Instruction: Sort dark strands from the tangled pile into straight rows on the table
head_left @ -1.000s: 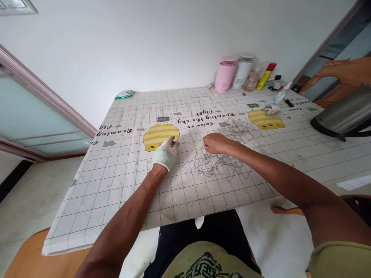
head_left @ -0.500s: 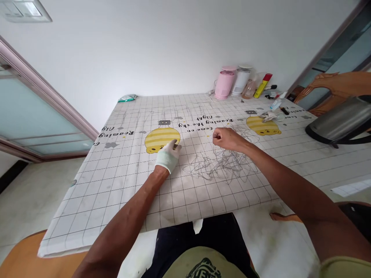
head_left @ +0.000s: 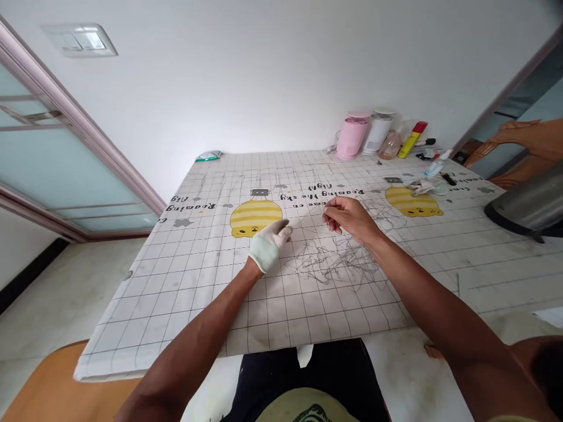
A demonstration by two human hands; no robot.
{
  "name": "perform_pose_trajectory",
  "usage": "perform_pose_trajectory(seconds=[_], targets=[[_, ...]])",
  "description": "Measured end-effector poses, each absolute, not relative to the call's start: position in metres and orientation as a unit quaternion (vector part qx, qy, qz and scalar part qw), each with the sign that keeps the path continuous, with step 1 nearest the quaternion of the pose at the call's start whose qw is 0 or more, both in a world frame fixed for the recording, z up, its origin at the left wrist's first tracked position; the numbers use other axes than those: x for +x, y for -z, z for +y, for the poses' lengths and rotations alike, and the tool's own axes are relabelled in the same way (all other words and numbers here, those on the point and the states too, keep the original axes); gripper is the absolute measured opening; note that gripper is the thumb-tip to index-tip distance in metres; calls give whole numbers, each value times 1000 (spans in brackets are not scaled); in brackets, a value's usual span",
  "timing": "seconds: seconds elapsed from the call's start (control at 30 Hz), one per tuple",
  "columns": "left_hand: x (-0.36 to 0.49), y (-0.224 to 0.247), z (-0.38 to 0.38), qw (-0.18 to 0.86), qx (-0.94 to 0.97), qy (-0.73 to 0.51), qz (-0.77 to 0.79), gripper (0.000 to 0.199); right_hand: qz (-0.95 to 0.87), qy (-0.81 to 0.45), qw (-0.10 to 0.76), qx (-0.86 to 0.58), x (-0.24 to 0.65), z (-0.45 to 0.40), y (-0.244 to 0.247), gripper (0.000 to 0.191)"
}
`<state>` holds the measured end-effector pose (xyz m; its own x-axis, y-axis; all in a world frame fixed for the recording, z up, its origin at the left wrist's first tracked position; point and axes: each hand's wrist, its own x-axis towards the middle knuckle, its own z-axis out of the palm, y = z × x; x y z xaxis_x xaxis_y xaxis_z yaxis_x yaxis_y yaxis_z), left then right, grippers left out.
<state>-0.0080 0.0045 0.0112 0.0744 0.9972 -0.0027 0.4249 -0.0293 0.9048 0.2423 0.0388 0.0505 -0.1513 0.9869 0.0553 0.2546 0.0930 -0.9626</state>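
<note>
My left hand (head_left: pixel 268 243), in a white glove with grey fingertips, hovers low over the table beside a printed yellow balloon bear. Its fingers stretch to the right with the thumb apart, and I see nothing in them. My bare right hand (head_left: pixel 345 217) is pinched, thumb against fingertips. A very thin strand (head_left: pixel 328 221) shows at those fingers, too fine to tell whether it is wire or thread. Below and between the hands spreads a loose tangle of thin grey strands (head_left: pixel 334 261) on the checked tablecloth (head_left: pixel 211 246).
Along the back wall stand a pink cylinder (head_left: pixel 352 138), a white cylinder (head_left: pixel 377 133), a bottle (head_left: pixel 389 145) and a yellow-red can (head_left: pixel 412 140). A crumpled glove (head_left: pixel 424 187) and a small spray bottle (head_left: pixel 437 164) lie right. A steel kettle (head_left: pixel 528 202) stands at far right.
My right hand has gone from a closed fist to a pinch with the fingers partly uncurled. The left hand has turned slightly, fingers pointing more to the right. The camera view has shifted.
</note>
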Motion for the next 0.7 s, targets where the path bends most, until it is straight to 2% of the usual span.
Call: perform_pose_trajectory(seconds=[0.13,0.23,0.47,0.7], targets=[[-8,-7,0,555,564,-420,444,53,-609,-475,409,-487,225,29,-44,8],[-8,3,4,612,514,-462,385,51,-607,-489,401,-481,217,25,-40,12],[-8,11,16,673,436,-477,359,43,-581,-525,435,-445,219,23,-29,18],[-7,8,13,673,425,-470,381,45,-560,-575,442,-400,228,26,-20,21]])
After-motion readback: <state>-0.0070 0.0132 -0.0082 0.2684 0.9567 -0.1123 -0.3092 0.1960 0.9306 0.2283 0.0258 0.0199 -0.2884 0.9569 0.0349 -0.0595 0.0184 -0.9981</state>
